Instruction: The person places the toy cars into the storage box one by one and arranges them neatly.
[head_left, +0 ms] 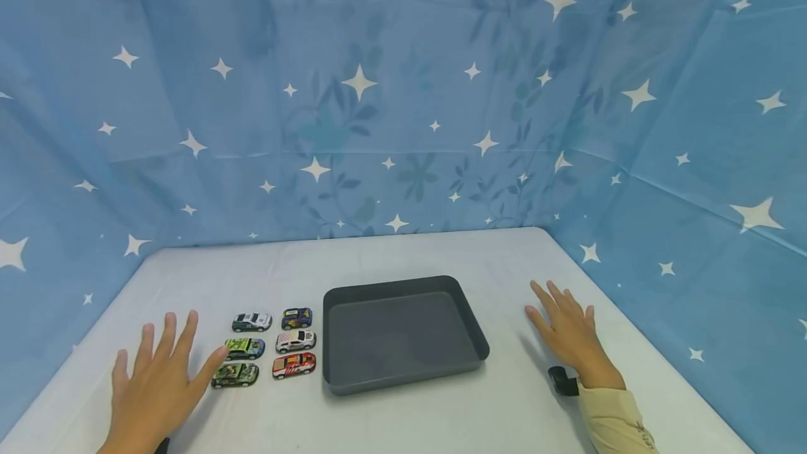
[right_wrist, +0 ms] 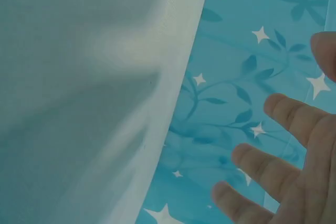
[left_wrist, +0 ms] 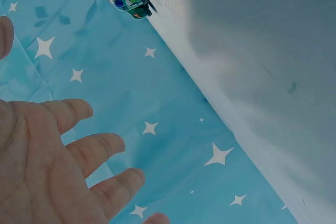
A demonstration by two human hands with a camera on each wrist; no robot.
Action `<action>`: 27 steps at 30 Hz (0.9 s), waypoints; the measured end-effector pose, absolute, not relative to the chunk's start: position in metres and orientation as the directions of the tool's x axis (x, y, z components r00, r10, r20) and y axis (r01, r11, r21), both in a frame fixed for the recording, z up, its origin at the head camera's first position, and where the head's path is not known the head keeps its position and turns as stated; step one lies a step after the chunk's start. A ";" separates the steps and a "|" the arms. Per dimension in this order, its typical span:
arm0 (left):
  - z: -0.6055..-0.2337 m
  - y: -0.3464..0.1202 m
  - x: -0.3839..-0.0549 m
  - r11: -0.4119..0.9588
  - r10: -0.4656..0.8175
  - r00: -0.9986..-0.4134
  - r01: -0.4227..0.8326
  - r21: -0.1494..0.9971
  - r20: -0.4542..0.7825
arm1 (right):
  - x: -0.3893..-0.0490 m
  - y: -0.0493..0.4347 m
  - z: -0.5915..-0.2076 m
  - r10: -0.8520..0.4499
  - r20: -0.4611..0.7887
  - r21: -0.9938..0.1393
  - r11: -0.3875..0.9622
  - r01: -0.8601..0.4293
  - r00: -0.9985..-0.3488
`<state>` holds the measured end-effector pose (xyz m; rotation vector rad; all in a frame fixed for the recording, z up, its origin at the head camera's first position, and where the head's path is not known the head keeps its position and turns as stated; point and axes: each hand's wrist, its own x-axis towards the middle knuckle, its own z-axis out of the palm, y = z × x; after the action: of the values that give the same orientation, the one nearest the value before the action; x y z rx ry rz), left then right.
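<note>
My left hand is spread with straight fingers over the left of the table, its thumb tip overlapping the edge of a lime green toy car in the head view. Just below that sits a dark green patterned toy car; above is a white and green one. A second column beside them holds a dark blue car, a white car and a red car. My right hand, fingers extended and apart, holds nothing at the table's right side. Both palms show bare in the wrist views.
Between the hands stands a dark grey rectangular tray, directly right of the cars. The white table ends at the back and right against a blue curtain printed with white stars. A black band is on the right wrist.
</note>
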<state>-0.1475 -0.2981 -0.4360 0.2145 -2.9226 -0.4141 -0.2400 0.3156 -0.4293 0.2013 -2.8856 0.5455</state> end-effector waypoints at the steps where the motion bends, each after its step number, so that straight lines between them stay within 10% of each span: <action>1: -0.436 -0.298 -0.148 0.951 -0.163 -0.973 -0.112 0.287 0.161 | -0.240 0.316 -0.430 -0.100 0.220 -0.353 0.919 -0.175 -0.970; 27: -0.431 -0.302 -0.153 0.965 -0.132 -0.987 -0.108 0.238 0.088 | -0.245 0.313 -0.436 -0.194 0.140 -0.519 0.821 -0.239 -0.971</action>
<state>-0.1528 -0.3016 -0.4313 0.1838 -3.0121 -0.3559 -0.2449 0.3131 -0.4363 0.3477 -2.9200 0.8491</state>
